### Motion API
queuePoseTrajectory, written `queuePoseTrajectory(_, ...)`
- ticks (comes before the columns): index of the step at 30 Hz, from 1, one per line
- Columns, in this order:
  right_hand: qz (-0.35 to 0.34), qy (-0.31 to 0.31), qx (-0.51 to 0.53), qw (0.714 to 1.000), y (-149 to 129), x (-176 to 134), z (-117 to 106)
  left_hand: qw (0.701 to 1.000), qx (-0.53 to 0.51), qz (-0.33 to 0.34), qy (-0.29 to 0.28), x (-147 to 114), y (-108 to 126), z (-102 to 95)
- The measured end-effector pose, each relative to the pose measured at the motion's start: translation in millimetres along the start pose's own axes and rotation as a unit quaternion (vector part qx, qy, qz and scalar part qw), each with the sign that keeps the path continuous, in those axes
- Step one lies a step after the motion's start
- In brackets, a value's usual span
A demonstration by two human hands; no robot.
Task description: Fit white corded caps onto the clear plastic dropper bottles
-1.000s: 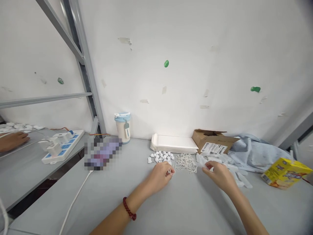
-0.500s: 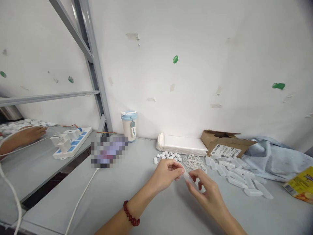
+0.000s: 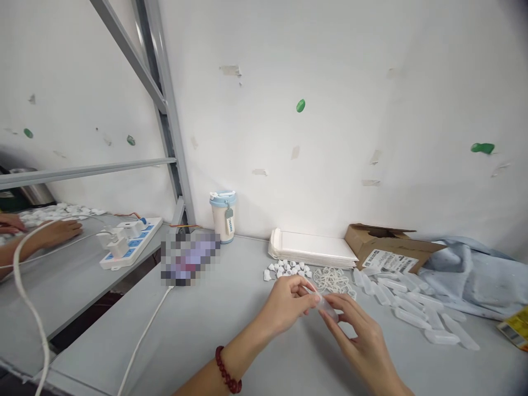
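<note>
Between my two hands is a translucent plastic tube [image 3: 329,311], held tilted just above the grey table. My left hand [image 3: 292,301], with a red bead bracelet [image 3: 227,371] on its wrist, pinches the tube's upper end. On the lower part, my right hand [image 3: 350,324] grips it between thumb and fingers. Small white caps [image 3: 287,269] lie behind my left hand, and a heap of whitish loops [image 3: 333,280] lies behind the tube. More translucent tubes [image 3: 406,297] are scattered to the right. My fingers hide the tube's upper end.
At the back stand a stack of white packets [image 3: 313,247], an opened cardboard box [image 3: 388,247] and a cup [image 3: 223,217]. A blue cloth [image 3: 457,269] lies right. A phone [image 3: 192,259] with a cable and a power strip [image 3: 132,242] are left, near another person's hand [image 3: 61,232].
The view has shifted slightly, so everything sits a little lower and farther right. Both hands still hold the tube, and my right fingers now close flatter along it.
</note>
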State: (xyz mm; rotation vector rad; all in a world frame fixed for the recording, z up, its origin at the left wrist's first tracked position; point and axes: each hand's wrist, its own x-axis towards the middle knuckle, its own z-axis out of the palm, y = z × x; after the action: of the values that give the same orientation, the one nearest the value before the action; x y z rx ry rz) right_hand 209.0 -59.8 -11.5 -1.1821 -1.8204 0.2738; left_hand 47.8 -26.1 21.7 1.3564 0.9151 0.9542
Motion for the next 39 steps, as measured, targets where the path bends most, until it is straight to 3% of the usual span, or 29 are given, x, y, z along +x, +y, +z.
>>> queuePoseTrajectory(11, 0.082, 0.028, 0.069, 0.994, 7.4, -4.7, 12.5, 0.998, 0.057, -0.021, -0.021, -3.4, 5.5, -3.9)
queuePoseTrajectory(16, 0.069, -0.018, 0.124, 0.99, 4.2, -4.2, 11.9, 0.992, 0.115, 0.037, -0.041, -4.9, 3.6, -4.1)
queuePoseTrajectory(21, 0.12, -0.082, 0.2, 0.969, -7.1, 0.0, 4.0, 0.987, 0.127, 0.077, -0.067, -6.6, 5.6, -3.4)
queuePoseTrajectory(29, 0.19, -0.098, 0.289, 0.933, -8.9, 3.5, 1.5, 0.979, 0.187, 0.07, -0.049, -8.1, 12.8, -2.5)
queuePoseTrajectory(34, 0.219, -0.084, 0.317, 0.919, -9.0, 5.5, 3.4, 0.957, 0.279, 0.067, -0.05, -7.8, 11.4, -5.0)
queuePoseTrajectory(39, 0.264, -0.073, 0.322, 0.906, -10.6, 8.0, 1.5, 0.958, 0.28, 0.058, 0.005, -13.0, 12.6, -2.0)
